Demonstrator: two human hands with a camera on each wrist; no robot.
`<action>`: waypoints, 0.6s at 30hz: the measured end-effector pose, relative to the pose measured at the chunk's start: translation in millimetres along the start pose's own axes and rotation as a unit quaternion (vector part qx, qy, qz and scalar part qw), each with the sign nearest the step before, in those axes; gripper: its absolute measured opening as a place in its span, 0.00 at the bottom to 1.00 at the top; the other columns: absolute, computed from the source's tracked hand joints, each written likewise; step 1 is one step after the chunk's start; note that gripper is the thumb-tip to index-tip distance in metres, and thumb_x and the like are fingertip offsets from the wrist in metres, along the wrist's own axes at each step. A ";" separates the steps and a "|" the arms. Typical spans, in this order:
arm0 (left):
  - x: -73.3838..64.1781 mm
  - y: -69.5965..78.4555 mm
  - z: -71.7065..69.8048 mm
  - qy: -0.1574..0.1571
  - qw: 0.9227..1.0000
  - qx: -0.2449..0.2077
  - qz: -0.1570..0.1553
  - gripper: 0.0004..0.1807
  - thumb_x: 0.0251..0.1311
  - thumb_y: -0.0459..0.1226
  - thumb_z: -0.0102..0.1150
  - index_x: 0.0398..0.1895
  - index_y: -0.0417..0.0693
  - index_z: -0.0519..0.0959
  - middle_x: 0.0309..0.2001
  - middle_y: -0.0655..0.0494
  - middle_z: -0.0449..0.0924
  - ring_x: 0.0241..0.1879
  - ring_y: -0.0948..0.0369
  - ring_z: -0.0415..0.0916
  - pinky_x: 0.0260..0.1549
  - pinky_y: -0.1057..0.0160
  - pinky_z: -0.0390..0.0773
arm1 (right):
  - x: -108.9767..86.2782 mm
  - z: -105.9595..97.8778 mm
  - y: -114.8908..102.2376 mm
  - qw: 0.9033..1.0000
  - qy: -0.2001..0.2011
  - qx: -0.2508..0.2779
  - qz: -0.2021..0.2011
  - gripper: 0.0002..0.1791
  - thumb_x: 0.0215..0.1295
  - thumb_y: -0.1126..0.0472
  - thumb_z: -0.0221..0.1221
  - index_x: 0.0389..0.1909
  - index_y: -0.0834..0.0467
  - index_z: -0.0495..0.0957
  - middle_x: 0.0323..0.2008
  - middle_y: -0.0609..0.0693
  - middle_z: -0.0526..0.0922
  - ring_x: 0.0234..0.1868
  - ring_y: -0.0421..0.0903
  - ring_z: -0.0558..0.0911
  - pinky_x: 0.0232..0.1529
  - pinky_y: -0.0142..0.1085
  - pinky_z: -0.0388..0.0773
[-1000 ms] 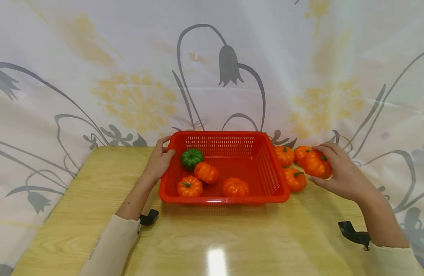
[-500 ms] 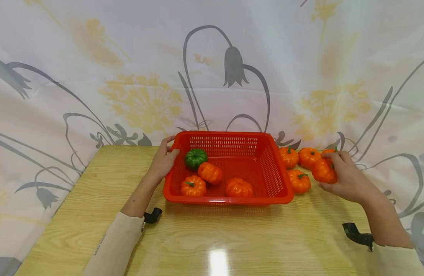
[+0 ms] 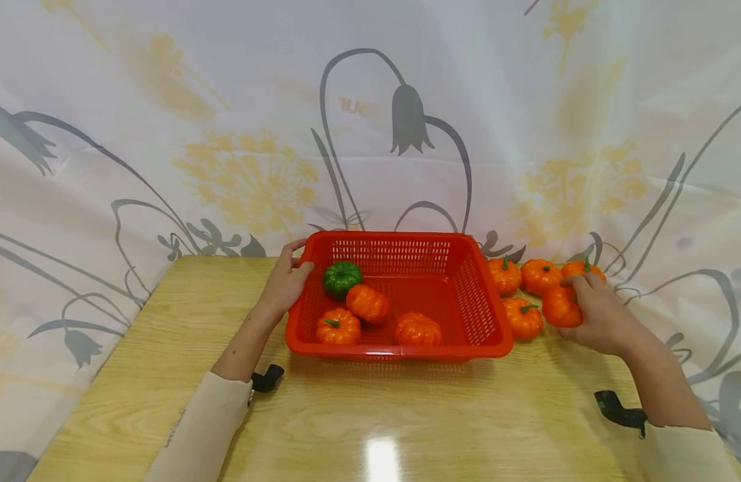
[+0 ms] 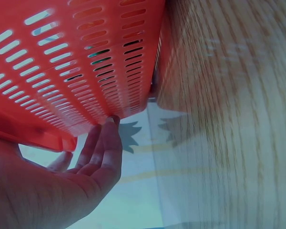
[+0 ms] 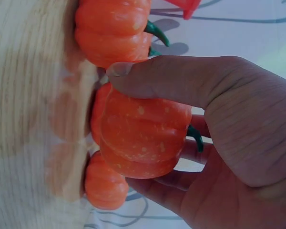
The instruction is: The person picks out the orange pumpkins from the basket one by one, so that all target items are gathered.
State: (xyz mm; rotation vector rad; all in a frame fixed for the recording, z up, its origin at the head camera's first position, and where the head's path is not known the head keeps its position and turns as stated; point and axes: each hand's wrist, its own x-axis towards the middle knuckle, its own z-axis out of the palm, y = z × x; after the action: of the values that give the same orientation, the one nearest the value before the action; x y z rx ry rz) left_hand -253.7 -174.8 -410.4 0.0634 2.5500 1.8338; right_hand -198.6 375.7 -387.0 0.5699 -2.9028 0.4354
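Note:
In the head view my left hand (image 3: 286,284) holds the left rim of a red slotted plastic basket (image 3: 400,350). The left wrist view shows its fingers bent beneath the basket's rim, beside the slotted wall (image 4: 62,62). To the right of the basket, my right hand (image 3: 602,314) grips a small orange pumpkin (image 3: 561,306), thumb on one side and fingers on the other. Its green stem (image 5: 195,138) points toward the palm in the right wrist view. Whether this pumpkin touches the table is unclear.
Inside the basket lie a green pumpkin (image 3: 343,279) and three orange pumpkins (image 3: 418,329). Several more orange pumpkins (image 3: 523,318) stand between the basket's right wall and my right hand. Behind the wooden table (image 3: 322,415) hangs a flowered cloth (image 3: 237,87).
My right hand has moved slightly right and toward me with its pumpkin, and another pumpkin behind it has come into sight. The left hand keeps its hold; the head view has shifted a little.

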 end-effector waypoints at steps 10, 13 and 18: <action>1.6 -1.4 0.4 0.000 1.000 0.001 0.000 0.33 0.79 0.40 0.47 0.84 0.52 0.56 0.58 0.35 0.73 0.50 0.40 0.83 0.45 0.50 0.88 | -1.3 7.0 8.3 0.999 -0.041 0.015 0.029 0.45 0.47 0.62 0.81 0.58 0.77 0.65 0.56 0.78 0.63 0.51 0.77 0.74 0.56 0.72 0.71; 1.3 -1.4 0.5 0.003 1.000 0.005 0.000 0.32 0.79 0.41 0.47 0.84 0.52 0.57 0.57 0.35 0.73 0.49 0.41 0.84 0.44 0.51 0.89 | -1.8 9.8 9.9 0.997 -0.053 0.020 0.046 0.45 0.48 0.61 0.80 0.59 0.77 0.64 0.57 0.79 0.62 0.52 0.79 0.74 0.57 0.74 0.70; 0.7 -1.4 0.3 0.003 1.000 0.000 -0.003 0.33 0.79 0.41 0.47 0.84 0.52 0.57 0.57 0.35 0.73 0.49 0.40 0.84 0.44 0.52 0.89 | -1.8 13.9 12.8 0.997 -0.050 0.021 0.046 0.45 0.47 0.59 0.81 0.58 0.76 0.66 0.54 0.79 0.62 0.50 0.78 0.74 0.55 0.72 0.72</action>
State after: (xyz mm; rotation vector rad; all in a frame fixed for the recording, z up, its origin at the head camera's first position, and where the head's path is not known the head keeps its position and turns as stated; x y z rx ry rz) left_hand -254.4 -174.9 -411.8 0.0489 2.5521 1.8343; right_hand -203.2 383.3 -403.7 0.4774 -3.0322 0.4938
